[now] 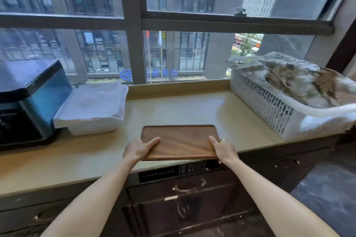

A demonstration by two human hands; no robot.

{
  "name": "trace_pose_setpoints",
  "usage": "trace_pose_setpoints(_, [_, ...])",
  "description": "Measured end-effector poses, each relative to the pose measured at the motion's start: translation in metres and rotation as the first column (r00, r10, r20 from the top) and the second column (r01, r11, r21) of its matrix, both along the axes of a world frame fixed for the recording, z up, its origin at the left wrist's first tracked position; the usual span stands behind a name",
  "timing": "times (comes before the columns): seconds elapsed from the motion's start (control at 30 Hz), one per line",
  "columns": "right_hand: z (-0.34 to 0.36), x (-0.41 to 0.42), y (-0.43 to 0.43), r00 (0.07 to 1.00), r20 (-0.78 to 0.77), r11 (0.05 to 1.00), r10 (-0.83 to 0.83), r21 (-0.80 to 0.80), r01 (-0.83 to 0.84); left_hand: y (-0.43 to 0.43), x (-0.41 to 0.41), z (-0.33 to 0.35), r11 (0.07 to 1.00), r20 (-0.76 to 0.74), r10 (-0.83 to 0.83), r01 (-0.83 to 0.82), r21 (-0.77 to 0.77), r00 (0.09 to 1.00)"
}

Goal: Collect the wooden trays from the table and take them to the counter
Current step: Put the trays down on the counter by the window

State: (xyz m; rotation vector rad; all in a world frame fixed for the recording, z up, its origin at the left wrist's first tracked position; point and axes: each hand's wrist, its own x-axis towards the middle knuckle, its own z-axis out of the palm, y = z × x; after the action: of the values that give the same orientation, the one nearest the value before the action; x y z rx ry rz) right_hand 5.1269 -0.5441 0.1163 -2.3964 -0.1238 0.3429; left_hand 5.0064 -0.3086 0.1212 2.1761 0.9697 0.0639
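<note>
Dark cabinet fronts [181, 202] sit nearest, under the wrists, with a metal pull handle and a strip of small light characters too blurred to read. Just beyond them, both hands hold one wooden tray [180, 141] by its short ends. The left hand [138, 149] clasps the left end, thumb lying on the top surface and the other fingers [152, 143] curled under the edge. The right hand [221, 149] grips the right end the same way. The tray is level, its near edge overhanging the front lip of the counter [192, 107]; whether its far part touches the beige top or hangs just above it cannot be told.

Left of the left fingers, a white covered container [90, 109] rests on the counter, and farther left stands a dark appliance [28, 100] with a bluish glossy side. Right of the right fingers, well apart from the tray, a white perforated basket [269, 106] holds crumpled cloth or paper.

Beyond the fingers, the window frame [133, 31] rises from the back of the counter. Through the glass, blue signage on the building opposite shows a round logo and characters, not clearly legible.
</note>
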Motion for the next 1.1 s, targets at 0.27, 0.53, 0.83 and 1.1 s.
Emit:
trace_pose_setpoints(0.27, [0.008, 0.149, 0.047, 0.988, -0.016, 0.987, 0.156, -0.028, -0.157, 0.03, 0.119, 0.004, 0.987, 0.002, 0.158, -0.158, 0.025, 0.987])
trace_pose_setpoints(0.53, [0.005, 0.231, 0.096, 0.968, -0.082, 0.971, 0.236, -0.026, -0.238, 0.07, 0.185, -0.012, 0.962, -0.061, 0.267, -0.27, -0.039, 0.962])
trace_pose_setpoints(0.83, [-0.017, 0.293, 0.141, 0.971, -0.107, 0.974, 0.216, -0.05, -0.222, 0.116, 0.253, -0.025, 0.977, -0.105, 0.211, -0.213, -0.007, 0.972])
trace_pose_setpoints(1.1, [-0.028, 0.331, 0.173, 0.971, -0.107, 0.973, 0.212, -0.072, -0.221, 0.15, 0.293, -0.036, 0.984, -0.18, 0.177, -0.17, 0.057, 0.968])
